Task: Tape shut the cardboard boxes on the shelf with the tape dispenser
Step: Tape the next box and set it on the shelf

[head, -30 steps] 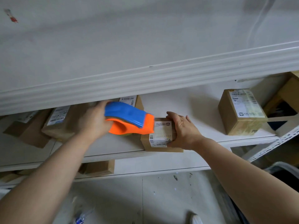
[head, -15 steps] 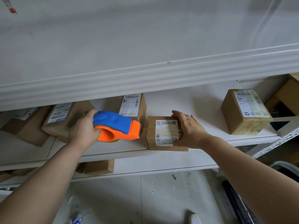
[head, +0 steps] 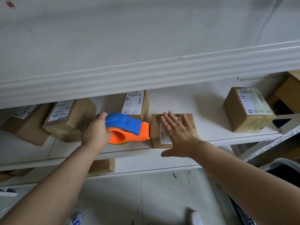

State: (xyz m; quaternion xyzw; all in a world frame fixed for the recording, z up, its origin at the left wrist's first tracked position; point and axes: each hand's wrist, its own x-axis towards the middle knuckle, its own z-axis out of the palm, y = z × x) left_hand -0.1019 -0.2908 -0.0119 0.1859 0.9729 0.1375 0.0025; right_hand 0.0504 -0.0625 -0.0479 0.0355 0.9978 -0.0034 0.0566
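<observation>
The person stands facing the white shelf [head: 186, 98], both bare arms stretched out over it. The left hand [head: 95, 132] grips the dispenser [head: 128, 127], fingers curled through its orange handle with the blue cover on top. Its orange nose points right and sits at the left side of the small box [head: 155, 127] (touching or just short of it, I cannot tell).

That small box lies flat at the front edge of the shelf, about the middle of it, with a white label on top. The right hand [head: 178, 132] lies on the box lid, palm down, with fingers straight and spread and clasping nothing. The thumb hangs out past the front edge of the shelf.

Just behind the dispenser stands a tall box [head: 134, 103] with a barcode label. Two more labelled boxes sit further left, the near one [head: 68, 117] tilted and the far one [head: 24, 125] partly under the upper shelf board [head: 146, 46]. Well apart to the right is another box [head: 246, 109], which has glossy tape across its front. On the shelf below, a low box [head: 102, 166] pokes out, and a white shoe [head: 195, 217] shows on the pale floor [head: 146, 200].
</observation>
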